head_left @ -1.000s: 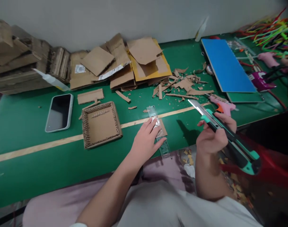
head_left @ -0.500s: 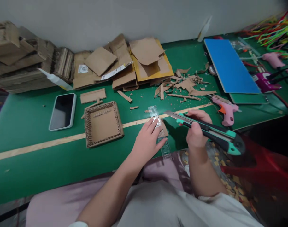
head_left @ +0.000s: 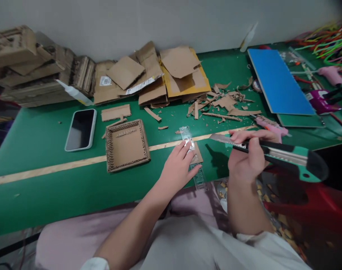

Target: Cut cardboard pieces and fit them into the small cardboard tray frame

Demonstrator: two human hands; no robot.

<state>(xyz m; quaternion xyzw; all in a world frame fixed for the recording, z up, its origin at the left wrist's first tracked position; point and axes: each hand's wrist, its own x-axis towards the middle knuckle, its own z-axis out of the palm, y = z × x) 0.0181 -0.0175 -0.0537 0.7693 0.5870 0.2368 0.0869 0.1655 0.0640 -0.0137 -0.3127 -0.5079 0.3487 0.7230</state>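
Note:
My left hand point(head_left: 179, 163) lies with its fingers spread on a clear ruler point(head_left: 199, 177), pressing it against the green table. Partly under the ruler is a small piece of cardboard point(head_left: 198, 153), mostly hidden by the ruler and my fingers. To the right, my right hand point(head_left: 247, 159) is closed around a black and green utility knife point(head_left: 290, 154). Its blade is out and points left, held above the table and apart from the ruler. A shallow square cardboard tray point(head_left: 147, 152) sits left of my left hand.
A phone point(head_left: 81, 129) lies at the left, below stacked cardboard point(head_left: 27, 75) and a glue bottle point(head_left: 75, 93). Cardboard scraps point(head_left: 225, 102) litter the middle back. A pink glue gun point(head_left: 268, 123) lies behind the knife, near a blue board point(head_left: 281, 82). A red stool point(head_left: 308, 208) stands lower right.
My right hand has moved right with the utility knife, and the knife has turned flatter, its blade farther from the ruler. My left hand stays on the ruler. The view has shifted slightly.

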